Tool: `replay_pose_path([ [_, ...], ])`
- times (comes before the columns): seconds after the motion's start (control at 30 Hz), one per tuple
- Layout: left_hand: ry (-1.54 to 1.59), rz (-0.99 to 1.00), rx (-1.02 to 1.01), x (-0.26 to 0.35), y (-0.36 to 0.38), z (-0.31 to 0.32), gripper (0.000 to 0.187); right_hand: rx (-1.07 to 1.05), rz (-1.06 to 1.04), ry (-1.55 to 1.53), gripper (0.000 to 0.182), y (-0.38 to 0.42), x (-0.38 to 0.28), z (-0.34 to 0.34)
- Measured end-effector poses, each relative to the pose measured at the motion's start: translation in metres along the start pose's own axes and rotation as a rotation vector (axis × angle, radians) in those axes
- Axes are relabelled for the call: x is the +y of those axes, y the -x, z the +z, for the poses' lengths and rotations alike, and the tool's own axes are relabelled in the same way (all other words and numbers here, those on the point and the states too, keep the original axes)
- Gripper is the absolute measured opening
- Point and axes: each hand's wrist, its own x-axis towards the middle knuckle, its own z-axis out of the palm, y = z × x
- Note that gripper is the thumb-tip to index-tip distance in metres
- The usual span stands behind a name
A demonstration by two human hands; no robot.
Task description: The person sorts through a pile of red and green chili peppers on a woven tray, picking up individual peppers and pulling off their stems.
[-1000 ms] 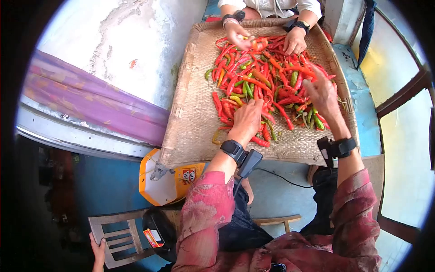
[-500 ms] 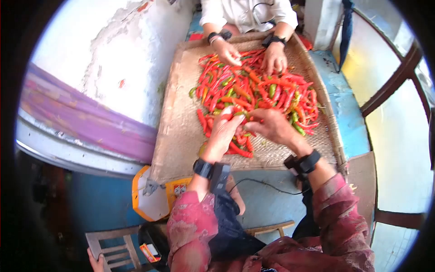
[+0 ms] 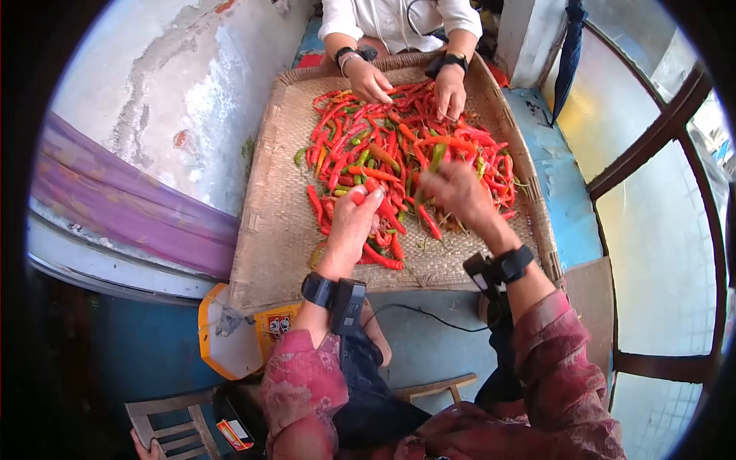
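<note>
Red chili peppers (image 3: 399, 138), with some green and orange ones among them, lie heaped in a large shallow woven bamboo tray (image 3: 261, 199). My left hand (image 3: 353, 226) is closed at the near left side of the heap, and a red chili pepper (image 3: 372, 185) shows between its thumb and fingers. My right hand (image 3: 464, 198) is over the right part of the heap, a short way from the left. Motion smears its fingers, so what they hold, if anything, cannot be made out. Near its fingertips is a greenish chili pepper (image 3: 438, 156).
Across the tray, another person in a white top (image 3: 391, 23) has both hands at the heap's far side. A cracked wall with a purple cloth (image 3: 138, 184) is on the left, a window frame (image 3: 652, 146) on the right. A yellow-edged box (image 3: 230, 341) and wooden chair (image 3: 180, 425) stand below.
My right hand has moved away from my left hand and is now blurred. My left hand keeps its grip. The view has shifted a little, and the other person's hands have moved slightly.
</note>
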Motion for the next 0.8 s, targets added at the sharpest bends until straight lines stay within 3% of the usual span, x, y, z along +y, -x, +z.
replay_pose_path([
  [0.07,0.012,-0.021,-0.007,-0.005,0.002,0.003,0.015,0.283,-0.013,0.122,0.028,-0.005,-0.006,-0.018],
  [0.17,0.016,-0.025,-0.092,-0.01,-0.001,0.011,0.012,0.402,-0.111,0.253,0.031,-0.004,-0.007,-0.018],
  [0.2,0.01,-0.018,-0.099,-0.009,-0.001,0.014,0.012,0.211,-0.087,0.187,0.028,-0.002,-0.013,-0.017],
  [0.23,0.039,-0.004,-0.121,-0.007,0.0,0.018,0.011,0.162,-0.246,0.167,0.026,0.003,-0.008,-0.004],
  [0.27,0.07,0.007,-0.144,-0.006,0.001,0.021,0.011,0.032,-0.275,0.086,0.025,0.007,-0.003,0.005],
  [0.33,-0.003,0.023,-0.224,-0.004,-0.001,0.025,0.013,-0.093,-0.155,0.103,0.026,0.02,-0.016,0.013],
  [0.53,-0.107,0.109,-0.274,0.0,0.006,0.028,0.009,-0.077,-0.074,0.15,0.025,0.016,-0.017,0.002],
  [0.6,-0.1,0.078,-0.231,0.0,0.008,0.027,0.008,0.003,-0.17,0.156,0.022,0.011,-0.012,-0.006],
  [0.67,0.012,-0.009,-0.112,-0.009,0.007,0.022,0.007,0.116,0.022,-0.118,0.019,0.004,-0.015,-0.017],
  [0.7,-0.008,-0.048,-0.131,-0.011,0.004,0.018,0.006,0.184,-0.009,-0.279,0.015,-0.003,-0.005,-0.02],
  [0.8,0.056,-0.034,-0.1,-0.018,0.003,0.015,0.007,0.673,-0.203,0.04,0.052,-0.012,0.005,-0.029],
])
